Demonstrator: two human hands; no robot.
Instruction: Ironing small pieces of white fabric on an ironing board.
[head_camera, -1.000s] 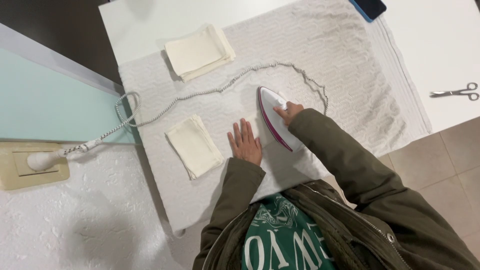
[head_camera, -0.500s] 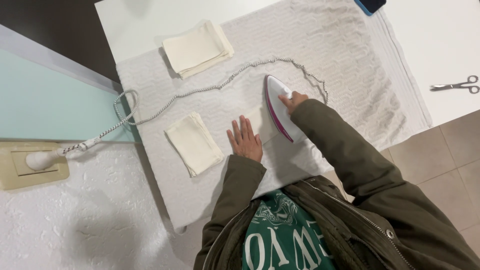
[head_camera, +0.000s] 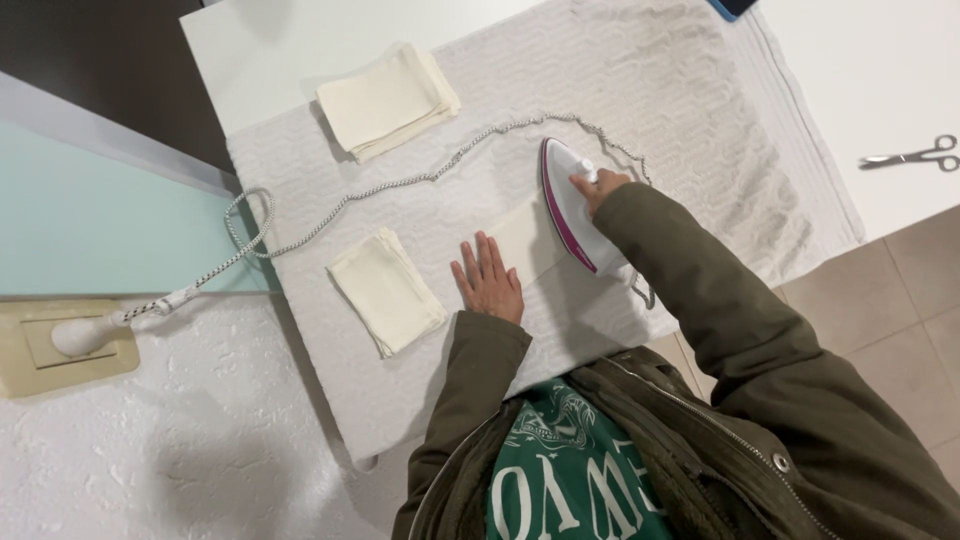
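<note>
My right hand (head_camera: 600, 187) grips the handle of a white and pink iron (head_camera: 568, 205), which rests on a cream cloth piece (head_camera: 524, 240) spread on a white quilted towel (head_camera: 680, 90). My left hand (head_camera: 488, 280) lies flat, fingers spread, on the near edge of that cloth. A folded cream cloth (head_camera: 385, 290) lies just left of my left hand. A stack of folded cream cloths (head_camera: 388, 100) sits at the towel's far left corner. The iron's braided cord (head_camera: 400, 183) runs across the towel to a wall plug (head_camera: 75, 335).
The towel covers a white table (head_camera: 250, 50). Scissors (head_camera: 915, 157) lie on the white surface at right. A beige socket plate (head_camera: 60, 350) sits on the textured white wall at left. Tiled floor (head_camera: 880, 310) shows at lower right.
The iron has slid farther away from me and to the right along the cloth. My left hand has stayed pressed on the cloth's near edge.
</note>
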